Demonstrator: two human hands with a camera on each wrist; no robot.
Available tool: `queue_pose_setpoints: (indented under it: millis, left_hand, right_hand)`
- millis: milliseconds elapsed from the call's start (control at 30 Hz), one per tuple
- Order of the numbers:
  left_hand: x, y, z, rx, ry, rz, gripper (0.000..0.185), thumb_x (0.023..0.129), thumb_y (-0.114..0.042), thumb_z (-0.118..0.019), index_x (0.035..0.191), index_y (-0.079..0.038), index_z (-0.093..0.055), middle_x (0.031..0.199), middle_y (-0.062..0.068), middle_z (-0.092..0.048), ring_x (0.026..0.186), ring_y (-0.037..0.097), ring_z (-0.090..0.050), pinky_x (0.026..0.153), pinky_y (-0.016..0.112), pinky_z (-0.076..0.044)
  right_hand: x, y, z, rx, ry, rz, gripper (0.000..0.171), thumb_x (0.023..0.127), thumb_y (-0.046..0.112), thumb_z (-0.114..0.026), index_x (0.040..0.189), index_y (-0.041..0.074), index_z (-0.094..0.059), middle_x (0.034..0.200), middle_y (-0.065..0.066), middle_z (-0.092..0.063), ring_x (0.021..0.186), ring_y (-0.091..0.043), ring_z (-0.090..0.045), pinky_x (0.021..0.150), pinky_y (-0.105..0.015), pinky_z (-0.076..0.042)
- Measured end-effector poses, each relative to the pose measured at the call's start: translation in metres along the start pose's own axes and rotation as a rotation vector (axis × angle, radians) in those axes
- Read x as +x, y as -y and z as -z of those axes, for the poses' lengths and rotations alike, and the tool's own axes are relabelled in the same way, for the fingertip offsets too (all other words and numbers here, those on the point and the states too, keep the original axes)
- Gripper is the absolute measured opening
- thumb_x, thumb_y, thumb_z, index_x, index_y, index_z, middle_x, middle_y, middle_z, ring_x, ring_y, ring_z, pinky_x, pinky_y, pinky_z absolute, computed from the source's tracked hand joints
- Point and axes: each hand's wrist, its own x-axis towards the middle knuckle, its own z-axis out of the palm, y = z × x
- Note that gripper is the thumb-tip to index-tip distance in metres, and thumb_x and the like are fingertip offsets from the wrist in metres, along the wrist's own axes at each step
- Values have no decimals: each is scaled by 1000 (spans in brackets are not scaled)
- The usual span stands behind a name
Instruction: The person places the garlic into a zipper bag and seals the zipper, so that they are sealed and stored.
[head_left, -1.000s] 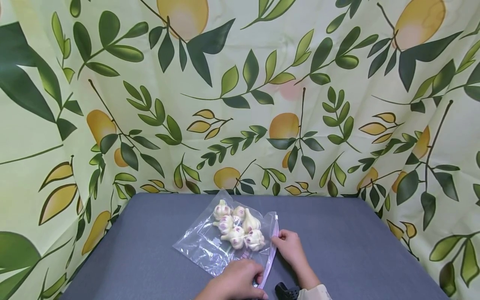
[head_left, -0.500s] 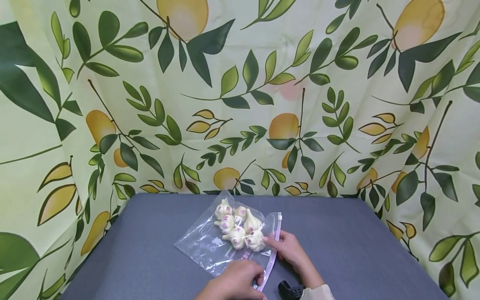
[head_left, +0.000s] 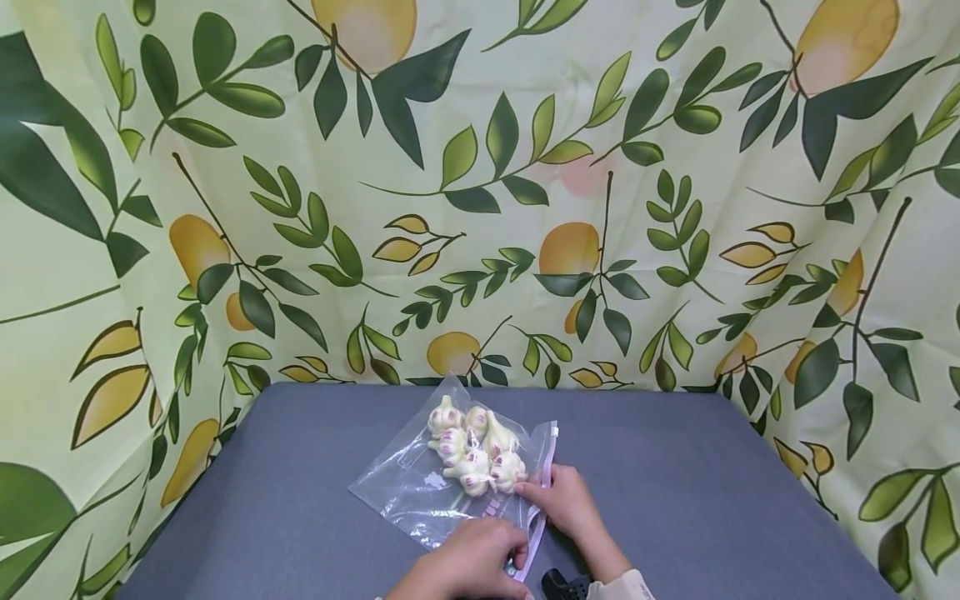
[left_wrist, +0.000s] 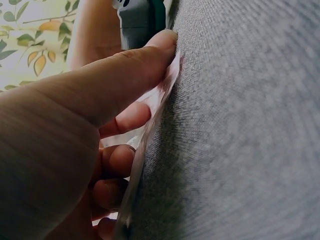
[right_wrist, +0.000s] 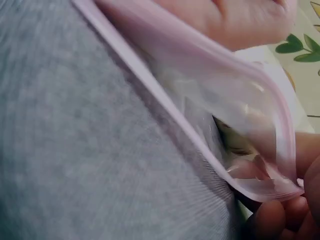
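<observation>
A clear zip bag (head_left: 390, 492) with a pink-edged mouth lies on the table, and several garlic bulbs (head_left: 472, 442) are inside it. In the head view my left hand (head_left: 476, 554) grips the near end of the mouth with curled fingers. The left wrist view shows that thumb (left_wrist: 150, 55) against the bag's edge. My right hand (head_left: 566, 500) holds the mouth farther up, its thumb stretched over the bag beside the nearest bulb. The pink rim (right_wrist: 285, 125) stands parted in the right wrist view. A small white slider (head_left: 554, 430) sits at the mouth's far end.
The grey table (head_left: 300, 467) meets a fabric backdrop (head_left: 480, 292) printed with fruit and leaves. A black device (head_left: 562, 585) sits at my right wrist, beside a pale sleeve (head_left: 618, 587).
My right hand has shifted from the mouth's outer edge leftward over the bag, toward the bulbs. The pink edges between my hands have spread apart. My left hand has stayed almost in place.
</observation>
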Motion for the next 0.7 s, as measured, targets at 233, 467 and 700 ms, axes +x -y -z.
queue_pose_setpoints:
  millis: [233, 467, 700]
  left_hand:
    - [0, 0, 0, -15, -11, -32, 34, 65, -47, -84, 72, -29, -56, 68, -22, -45, 62, -5, -39, 56, 11, -29]
    - [0, 0, 0, -2, -17, -57, 33, 66, -48, -84, 72, -30, -57, 70, -23, -47, 64, -6, -41, 58, 11, -30]
    - [0, -1, 2, 3, 3, -48, 33, 67, -48, -83, 74, -29, -57, 70, -21, -44, 63, -5, -39, 57, 12, -29]
  right_hand:
    - [-1, -3, 5, 134, 54, -69, 18, 79, 15, -76, 71, 1, -66, 53, 4, -52, 41, -7, -43, 39, -22, -35]
    - [-1, -6, 12, 279, 79, -133, 17, 81, 16, -74, 88, 0, -72, 55, 3, -54, 40, -7, -39, 37, -22, -30]
    - [2, -7, 20, 407, 18, -220, 25, 85, 21, -74, 97, -1, -71, 52, 4, -47, 42, -7, -36, 38, -21, -30]
